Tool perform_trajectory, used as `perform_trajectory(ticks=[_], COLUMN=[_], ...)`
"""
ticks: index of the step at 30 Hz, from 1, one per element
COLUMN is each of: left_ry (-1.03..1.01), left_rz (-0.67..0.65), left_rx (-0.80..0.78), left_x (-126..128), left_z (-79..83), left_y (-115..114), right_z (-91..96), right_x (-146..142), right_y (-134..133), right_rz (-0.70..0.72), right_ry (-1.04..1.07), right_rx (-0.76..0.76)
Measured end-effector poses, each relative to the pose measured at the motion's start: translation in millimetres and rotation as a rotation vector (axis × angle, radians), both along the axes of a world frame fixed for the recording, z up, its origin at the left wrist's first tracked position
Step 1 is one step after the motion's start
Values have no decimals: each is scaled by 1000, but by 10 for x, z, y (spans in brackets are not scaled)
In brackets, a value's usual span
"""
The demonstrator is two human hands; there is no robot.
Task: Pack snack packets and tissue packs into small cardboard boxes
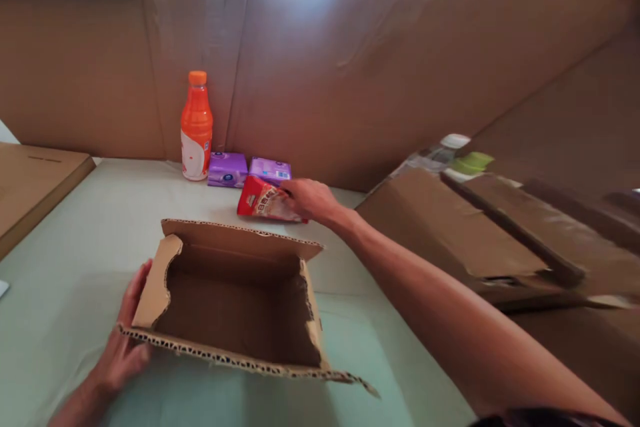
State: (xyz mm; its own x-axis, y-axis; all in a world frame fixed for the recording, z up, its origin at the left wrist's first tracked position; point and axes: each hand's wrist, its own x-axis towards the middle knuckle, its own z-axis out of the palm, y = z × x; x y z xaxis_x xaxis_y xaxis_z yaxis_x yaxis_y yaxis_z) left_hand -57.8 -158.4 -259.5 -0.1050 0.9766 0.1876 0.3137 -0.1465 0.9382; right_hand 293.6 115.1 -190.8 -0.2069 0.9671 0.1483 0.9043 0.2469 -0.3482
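Note:
An open cardboard box [240, 239] with torn, uneven flaps is in front of me, its inside bare. My left hand [120, 357] grips its left corner, fingers along the outer side and thumb at the near edge. Beyond the box, my right hand [311, 199] is closed on the right end of a red snack packet [263, 200] with pale printing. Two purple packs [227, 169] lie just behind that packet, against the back panel. Beside them on the left stands an orange drink bottle [197, 123], upright, with an orange cap.
A tall cardboard panel [320, 80] runs along the back of the pale tabletop [45, 293]. At right, a larger cardboard box [450, 220] has a white-capped clear bottle [445, 150] and something green in it. A flat cardboard piece [40, 180] lies at left.

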Motion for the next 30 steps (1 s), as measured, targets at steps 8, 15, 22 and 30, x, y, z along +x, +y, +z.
perform_trajectory(ticks=[8, 15, 22, 30], left_ry=[183, 924, 1067, 862], left_rz=[-160, -385, -193, -70], left_rx=[540, 690, 815, 958], left_x=[65, 434, 344, 302], left_z=[1156, 1502, 1374, 1188], left_y=[7, 137, 109, 68], right_z=[1030, 1155, 1326, 1408], right_x=[380, -437, -463, -971], right_y=[-1297, -2022, -2124, -1940], right_rz=[12, 345, 433, 532], right_ry=[855, 1033, -1, -664], right_rx=[237, -20, -21, -199])
